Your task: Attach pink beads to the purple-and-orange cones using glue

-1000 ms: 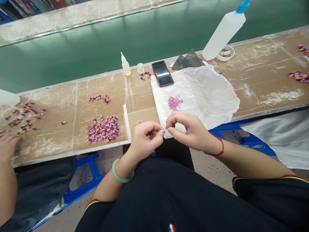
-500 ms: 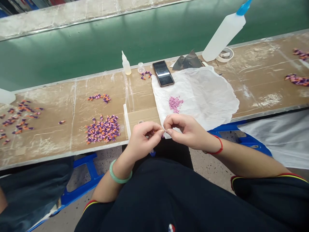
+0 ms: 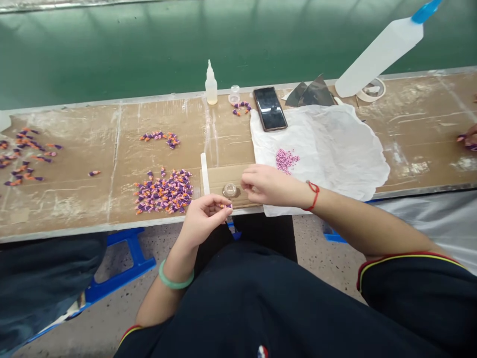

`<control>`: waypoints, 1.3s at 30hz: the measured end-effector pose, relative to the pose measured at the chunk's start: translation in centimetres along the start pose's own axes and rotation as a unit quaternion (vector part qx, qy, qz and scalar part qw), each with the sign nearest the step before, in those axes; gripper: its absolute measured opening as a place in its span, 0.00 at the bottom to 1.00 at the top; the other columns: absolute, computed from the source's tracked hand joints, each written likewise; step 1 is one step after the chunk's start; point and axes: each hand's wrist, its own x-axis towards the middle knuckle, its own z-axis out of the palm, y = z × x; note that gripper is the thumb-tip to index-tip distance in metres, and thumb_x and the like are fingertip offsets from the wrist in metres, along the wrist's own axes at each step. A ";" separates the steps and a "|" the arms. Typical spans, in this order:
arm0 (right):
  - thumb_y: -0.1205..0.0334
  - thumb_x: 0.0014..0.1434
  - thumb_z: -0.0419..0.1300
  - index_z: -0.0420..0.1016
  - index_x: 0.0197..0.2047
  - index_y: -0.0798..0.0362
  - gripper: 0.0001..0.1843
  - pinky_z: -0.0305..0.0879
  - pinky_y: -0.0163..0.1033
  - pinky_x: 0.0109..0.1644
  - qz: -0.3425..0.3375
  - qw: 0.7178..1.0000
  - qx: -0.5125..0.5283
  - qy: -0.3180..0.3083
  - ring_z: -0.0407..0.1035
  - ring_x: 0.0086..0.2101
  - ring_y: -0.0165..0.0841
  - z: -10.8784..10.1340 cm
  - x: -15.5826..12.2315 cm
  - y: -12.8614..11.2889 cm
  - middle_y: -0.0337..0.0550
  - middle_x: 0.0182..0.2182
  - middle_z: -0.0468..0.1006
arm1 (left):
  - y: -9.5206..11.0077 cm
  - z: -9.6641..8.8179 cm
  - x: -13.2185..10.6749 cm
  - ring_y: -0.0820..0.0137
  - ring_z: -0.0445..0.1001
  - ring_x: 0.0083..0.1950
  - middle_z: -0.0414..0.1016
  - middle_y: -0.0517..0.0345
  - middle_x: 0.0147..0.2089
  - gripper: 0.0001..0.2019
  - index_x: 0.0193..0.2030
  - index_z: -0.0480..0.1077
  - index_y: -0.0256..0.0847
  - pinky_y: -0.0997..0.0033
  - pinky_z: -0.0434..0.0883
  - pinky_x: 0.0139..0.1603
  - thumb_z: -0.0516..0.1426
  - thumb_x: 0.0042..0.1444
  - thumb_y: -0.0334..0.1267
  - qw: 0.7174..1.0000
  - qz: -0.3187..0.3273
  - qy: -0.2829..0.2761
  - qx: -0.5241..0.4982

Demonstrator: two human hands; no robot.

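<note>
My left hand (image 3: pixel 201 220) is closed at the table's front edge, pinching a small purple, pink and orange clay-like piece (image 3: pixel 225 206) between thumb and forefinger. To its right, my right hand (image 3: pixel 269 185) hangs over a cardboard piece (image 3: pixel 219 175) with its fingers curled together; anything in them is hidden. Just left of those fingers sits a small clear round dish (image 3: pixel 229 190). Tiny pink beads (image 3: pixel 286 161) lie scattered on a white sheet (image 3: pixel 335 149) beyond my right hand. Left of my left hand is a pile of similar purple-and-orange pieces (image 3: pixel 164 194).
A white strip (image 3: pixel 204 174) lies beside the cardboard. Along the back stand a small dropper bottle (image 3: pixel 211 89), a clear cup (image 3: pixel 234 94), a phone (image 3: pixel 270 108), dark sheets (image 3: pixel 311 93), a large white bottle (image 3: pixel 380 57) and a tape roll (image 3: pixel 371 90). Another person's hand (image 3: pixel 471 136) shows far right.
My hands, fingertips together before, are now apart. The left moved left with the small piece; the right swung over the cardboard near the clear dish. The camera view has shifted.
</note>
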 end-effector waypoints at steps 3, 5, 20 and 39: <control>0.72 0.54 0.53 0.62 0.25 0.52 0.08 0.55 0.38 0.35 -0.003 0.999 -0.021 -0.028 0.60 0.28 0.34 0.1 1.5 0.0 0.42 0.24 0.68 | -0.6 -0.3 0.0 0.76 0.70 0.22 0.76 0.59 0.23 0.10 0.29 0.77 0.36 0.77 0.71 0.24 0.69 0.44 0.39 1.000 -0.006 0.002 -0.007; 0.71 0.55 0.53 0.61 0.24 0.51 0.09 0.53 0.38 0.34 -0.011 0.998 -0.037 -0.043 0.59 0.28 0.33 0.0 2.2 -0.1 0.41 0.23 0.66 | -0.8 -0.4 0.0 0.75 0.71 0.22 0.76 0.59 0.23 0.10 0.29 0.77 0.36 0.77 0.71 0.24 0.69 0.44 0.40 1.000 -0.009 0.001 -0.010; 0.69 0.56 0.55 0.61 0.22 0.51 0.12 0.51 0.39 0.31 -0.041 0.989 -0.119 -0.082 0.57 0.26 0.33 -0.7 4.0 -1.2 0.42 0.20 0.66 | -1.5 -1.2 0.2 0.74 0.73 0.23 0.76 0.59 0.22 0.13 0.29 0.76 0.35 0.75 0.74 0.26 0.70 0.44 0.42 0.998 -0.014 0.001 -0.058; 0.68 0.59 0.56 0.69 0.32 0.53 0.03 0.63 0.31 0.29 0.062 0.929 0.365 -0.015 0.68 0.26 0.26 -3.8 -0.3 -6.2 0.37 0.26 0.76 | 1.5 0.7 -2.2 0.70 0.81 0.26 0.84 0.55 0.30 0.14 0.31 0.78 0.38 0.76 0.80 0.26 0.73 0.44 0.44 0.980 0.085 0.022 -0.178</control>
